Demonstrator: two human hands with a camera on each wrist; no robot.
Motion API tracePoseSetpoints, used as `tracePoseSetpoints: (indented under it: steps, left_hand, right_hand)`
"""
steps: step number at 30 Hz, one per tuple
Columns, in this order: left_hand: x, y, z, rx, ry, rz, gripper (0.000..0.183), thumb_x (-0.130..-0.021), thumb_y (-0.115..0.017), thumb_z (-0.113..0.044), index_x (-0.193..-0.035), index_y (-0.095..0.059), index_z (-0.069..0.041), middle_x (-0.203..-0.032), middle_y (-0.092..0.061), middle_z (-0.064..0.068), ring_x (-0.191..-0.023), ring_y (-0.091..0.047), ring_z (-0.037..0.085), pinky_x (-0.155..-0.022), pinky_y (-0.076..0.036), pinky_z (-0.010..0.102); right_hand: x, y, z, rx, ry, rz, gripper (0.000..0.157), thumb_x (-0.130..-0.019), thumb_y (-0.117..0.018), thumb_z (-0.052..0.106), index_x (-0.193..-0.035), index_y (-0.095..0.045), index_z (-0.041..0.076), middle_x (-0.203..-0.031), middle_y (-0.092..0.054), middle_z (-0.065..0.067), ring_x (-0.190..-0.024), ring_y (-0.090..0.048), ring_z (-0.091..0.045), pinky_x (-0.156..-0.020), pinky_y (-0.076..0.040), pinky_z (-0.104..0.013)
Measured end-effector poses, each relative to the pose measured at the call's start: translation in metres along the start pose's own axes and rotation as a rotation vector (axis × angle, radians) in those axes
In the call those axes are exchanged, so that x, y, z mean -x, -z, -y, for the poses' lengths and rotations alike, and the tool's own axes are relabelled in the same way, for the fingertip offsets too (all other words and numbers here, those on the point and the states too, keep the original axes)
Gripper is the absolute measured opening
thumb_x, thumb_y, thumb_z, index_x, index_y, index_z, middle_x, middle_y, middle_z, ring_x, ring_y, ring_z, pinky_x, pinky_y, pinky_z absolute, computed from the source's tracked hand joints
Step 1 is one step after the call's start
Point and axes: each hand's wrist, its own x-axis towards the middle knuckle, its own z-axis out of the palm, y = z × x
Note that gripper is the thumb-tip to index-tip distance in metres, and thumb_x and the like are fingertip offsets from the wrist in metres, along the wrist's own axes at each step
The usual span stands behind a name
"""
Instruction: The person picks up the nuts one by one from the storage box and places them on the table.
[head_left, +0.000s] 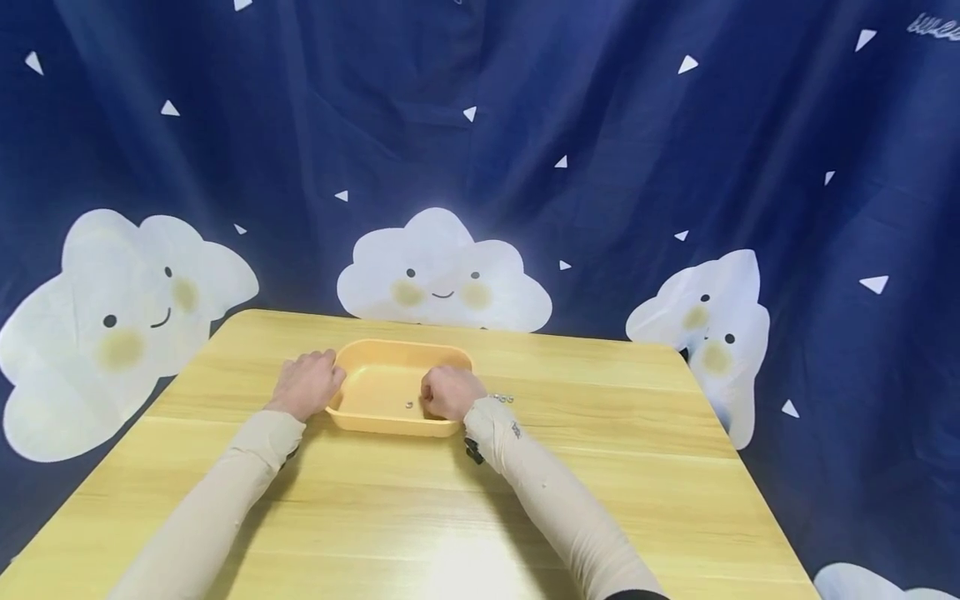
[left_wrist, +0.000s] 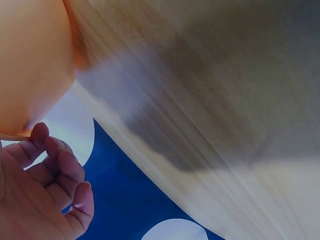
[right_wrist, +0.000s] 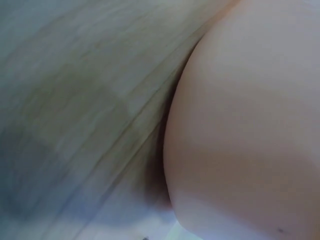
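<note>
A shallow yellow-orange plastic tray [head_left: 375,425] sits on the wooden table. My left hand [head_left: 307,383] grips its left rim; in the left wrist view the curled fingers [left_wrist: 70,167] meet the rim from outside. My right hand [head_left: 452,392] is down inside the tray at its right end, back of the hand up and fingers bent. Its fingertips are hidden, so I cannot tell what they hold. One small shiny metal piece [head_left: 408,405] lies on the tray floor just left of that hand. The right wrist view shows the tray's outer wall [right_wrist: 240,125], not the hand.
Several small shiny metal pieces [head_left: 502,398] lie on the table [head_left: 600,433] just right of the tray, next to the right wrist. Behind the table's far edge hangs a dark blue curtain [head_left: 600,100] with white clouds.
</note>
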Motion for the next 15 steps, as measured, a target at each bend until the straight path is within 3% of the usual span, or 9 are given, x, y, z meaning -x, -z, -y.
tracePoseSetpoints:
  steps: [8,15]
  left_hand:
    - [0.0003,-0.0014,0.0027,-0.004,-0.001,-0.011,0.026,-0.1,-0.042,-0.02,-0.088,-0.057,-0.002,-0.084,-0.064,0.019,-0.088,-0.065,0.046,-0.078,-0.049,0.063]
    - [-0.0007,-0.0027,0.0028,-0.007,0.0,-0.008,0.025,-0.099,-0.043,-0.019,-0.088,-0.057,-0.002,-0.084,-0.064,0.018,-0.087,-0.065,0.045,-0.076,-0.048,0.062]
  right_hand:
    - [-0.0016,0.0007,0.0003,-0.015,0.0,0.007,0.019,-0.086,-0.077,0.017,-0.069,-0.072,0.024,-0.073,-0.07,0.013,-0.06,-0.056,-0.003,-0.053,-0.045,-0.02]
    - [0.0002,0.0001,0.0004,-0.003,-0.024,0.001,0.014,-0.084,-0.079,0.021,-0.072,-0.075,0.025,-0.077,-0.073,0.014,-0.063,-0.059,-0.002,-0.055,-0.047,-0.019]
